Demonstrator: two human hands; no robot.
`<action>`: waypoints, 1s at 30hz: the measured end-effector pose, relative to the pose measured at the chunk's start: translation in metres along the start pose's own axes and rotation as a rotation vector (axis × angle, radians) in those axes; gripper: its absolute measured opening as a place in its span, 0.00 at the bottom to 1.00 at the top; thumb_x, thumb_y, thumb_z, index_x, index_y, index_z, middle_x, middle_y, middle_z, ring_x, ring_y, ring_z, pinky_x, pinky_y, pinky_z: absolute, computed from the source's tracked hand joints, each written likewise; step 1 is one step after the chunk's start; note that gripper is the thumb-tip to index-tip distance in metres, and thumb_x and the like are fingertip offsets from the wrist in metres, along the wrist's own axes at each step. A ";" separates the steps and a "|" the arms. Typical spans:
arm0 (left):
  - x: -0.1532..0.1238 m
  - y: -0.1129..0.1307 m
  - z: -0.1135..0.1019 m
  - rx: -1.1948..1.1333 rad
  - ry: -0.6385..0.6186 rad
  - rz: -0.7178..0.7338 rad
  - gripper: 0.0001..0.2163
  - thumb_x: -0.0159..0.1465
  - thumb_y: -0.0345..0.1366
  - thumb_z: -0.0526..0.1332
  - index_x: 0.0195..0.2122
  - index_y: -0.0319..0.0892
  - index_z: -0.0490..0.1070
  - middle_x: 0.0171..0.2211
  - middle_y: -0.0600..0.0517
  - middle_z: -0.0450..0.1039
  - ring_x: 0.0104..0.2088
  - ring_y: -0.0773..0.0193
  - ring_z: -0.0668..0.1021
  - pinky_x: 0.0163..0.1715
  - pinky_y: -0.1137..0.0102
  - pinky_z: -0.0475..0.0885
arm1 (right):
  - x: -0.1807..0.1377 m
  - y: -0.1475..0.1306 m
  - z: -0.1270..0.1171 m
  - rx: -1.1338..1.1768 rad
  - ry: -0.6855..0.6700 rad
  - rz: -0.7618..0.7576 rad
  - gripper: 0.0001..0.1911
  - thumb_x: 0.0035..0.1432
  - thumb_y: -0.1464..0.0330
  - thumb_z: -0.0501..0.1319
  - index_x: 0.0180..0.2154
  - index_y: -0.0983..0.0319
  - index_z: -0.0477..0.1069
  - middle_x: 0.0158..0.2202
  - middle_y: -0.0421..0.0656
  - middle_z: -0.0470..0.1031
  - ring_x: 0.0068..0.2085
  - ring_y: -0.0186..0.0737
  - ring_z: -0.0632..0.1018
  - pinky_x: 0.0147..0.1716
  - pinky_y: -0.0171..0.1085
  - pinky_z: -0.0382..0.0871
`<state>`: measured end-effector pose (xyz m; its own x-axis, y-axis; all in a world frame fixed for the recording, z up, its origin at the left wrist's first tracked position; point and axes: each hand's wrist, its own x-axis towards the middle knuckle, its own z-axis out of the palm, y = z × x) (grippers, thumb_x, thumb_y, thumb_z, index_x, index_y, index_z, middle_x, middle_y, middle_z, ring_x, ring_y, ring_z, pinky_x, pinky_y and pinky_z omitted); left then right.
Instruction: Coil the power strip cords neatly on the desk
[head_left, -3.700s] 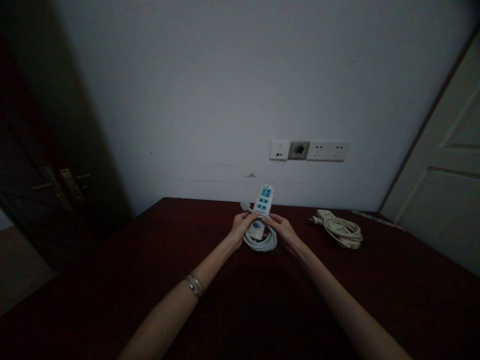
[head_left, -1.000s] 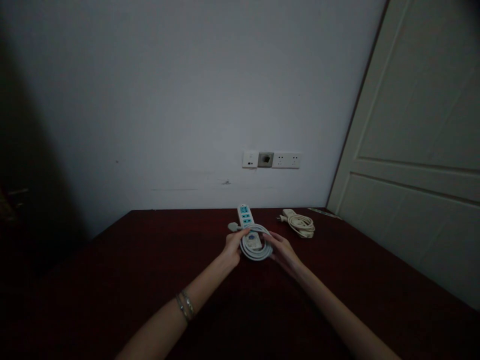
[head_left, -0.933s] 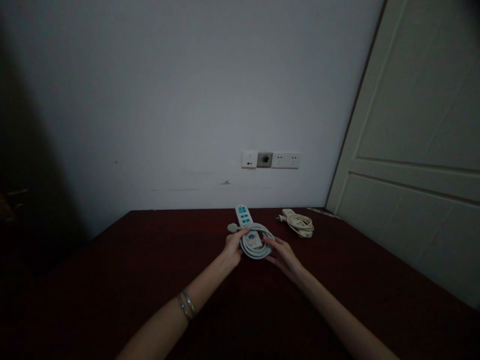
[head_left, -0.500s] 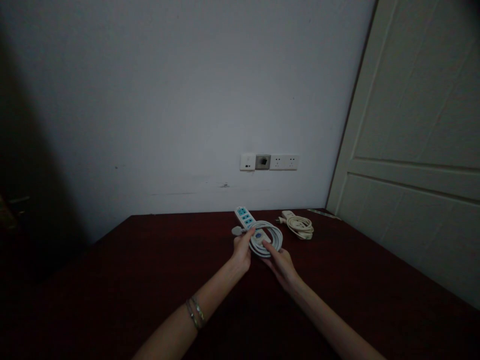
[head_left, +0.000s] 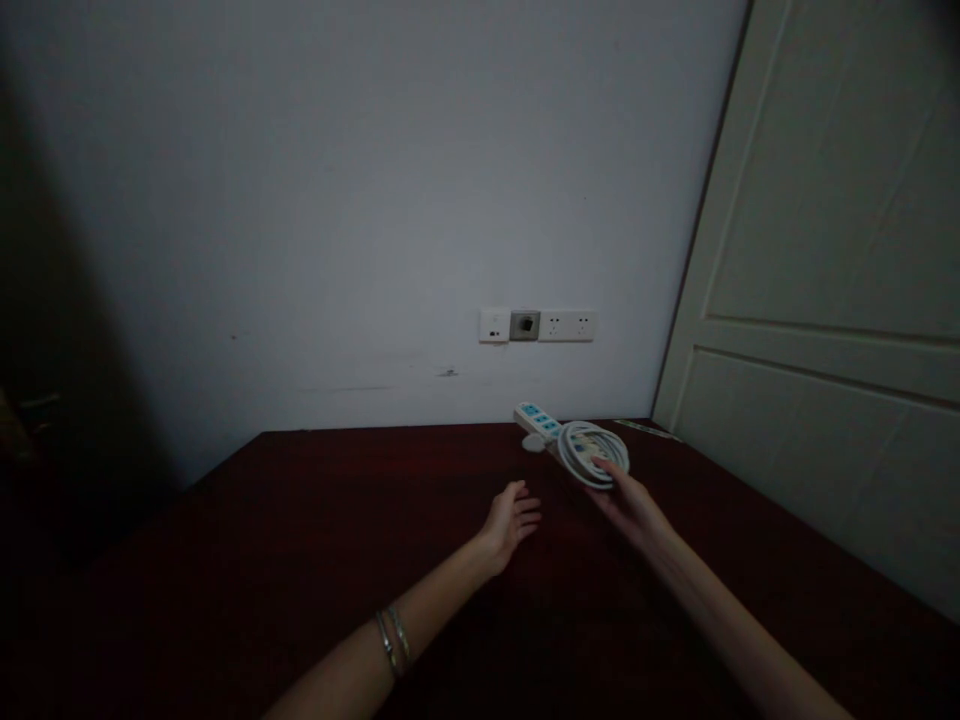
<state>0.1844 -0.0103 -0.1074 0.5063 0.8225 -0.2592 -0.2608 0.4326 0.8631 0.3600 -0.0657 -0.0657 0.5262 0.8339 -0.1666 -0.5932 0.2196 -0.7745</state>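
A white power strip point(head_left: 541, 420) with blue sockets is held by my right hand point(head_left: 628, 500), whose thumb lies over the near end of its coiled white cord point(head_left: 576, 468). The strip's far end points toward the wall, tilted to the left. Its round white plug point(head_left: 533, 442) sticks out on the left of the coil. My left hand point(head_left: 511, 520) is apart from the strip, over the table, with its fingers spread and nothing in them. The second, cream power strip is hidden behind the held one.
The dark red table point(head_left: 360, 520) meets the pale wall point(head_left: 337, 220) at the back. On the wall sit several socket plates point(head_left: 566, 326). A panelled white door point(head_left: 817, 300) stands at the right. A thin flat strip point(head_left: 646, 429) lies at the back right.
My right hand has carried the power strip and coiled cord to the right, now covering the cream power strip. My left hand has let go of it and opened.
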 end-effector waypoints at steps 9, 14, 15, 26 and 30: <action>0.015 0.021 -0.064 0.112 0.221 0.196 0.03 0.57 0.30 0.54 0.32 0.38 0.64 0.27 0.49 0.69 0.28 0.65 0.75 0.30 0.69 0.71 | 0.093 -0.073 -0.093 -0.077 0.199 -0.033 0.06 0.53 0.75 0.56 0.32 0.60 0.71 0.33 0.43 0.77 0.28 0.34 0.78 0.24 0.27 0.72; 0.015 0.014 -0.067 0.129 0.221 0.250 0.05 0.53 0.23 0.53 0.28 0.37 0.65 0.24 0.50 0.68 0.25 0.67 0.74 0.29 0.70 0.70 | 0.120 -0.079 -0.113 -0.142 0.251 -0.016 0.06 0.53 0.74 0.55 0.32 0.63 0.71 0.43 0.51 0.74 0.35 0.40 0.79 0.27 0.32 0.73; 0.014 0.011 -0.066 0.146 0.218 0.273 0.05 0.53 0.23 0.53 0.27 0.37 0.66 0.23 0.51 0.68 0.24 0.68 0.74 0.28 0.71 0.70 | 0.123 -0.078 -0.114 -0.150 0.255 -0.016 0.07 0.53 0.74 0.55 0.33 0.63 0.70 0.44 0.51 0.74 0.35 0.41 0.79 0.26 0.32 0.73; 0.015 0.003 -0.069 0.207 0.204 0.371 0.07 0.50 0.23 0.51 0.25 0.37 0.67 0.20 0.53 0.67 0.21 0.69 0.71 0.22 0.74 0.66 | 0.150 -0.075 -0.124 -0.171 0.366 0.024 0.09 0.51 0.77 0.57 0.36 0.63 0.69 0.45 0.57 0.72 0.37 0.45 0.79 0.26 0.35 0.73; 0.015 0.003 -0.069 0.215 0.202 0.386 0.07 0.50 0.23 0.51 0.24 0.37 0.67 0.20 0.53 0.67 0.21 0.69 0.71 0.22 0.74 0.66 | 0.149 -0.076 -0.123 -0.316 0.341 -0.061 0.06 0.50 0.79 0.57 0.31 0.65 0.69 0.43 0.63 0.72 0.39 0.48 0.79 0.31 0.38 0.73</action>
<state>0.1345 0.0289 -0.1390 0.2312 0.9722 0.0368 -0.2119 0.0133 0.9772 0.5586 -0.0203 -0.1072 0.7561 0.5985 -0.2648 -0.3682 0.0545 -0.9281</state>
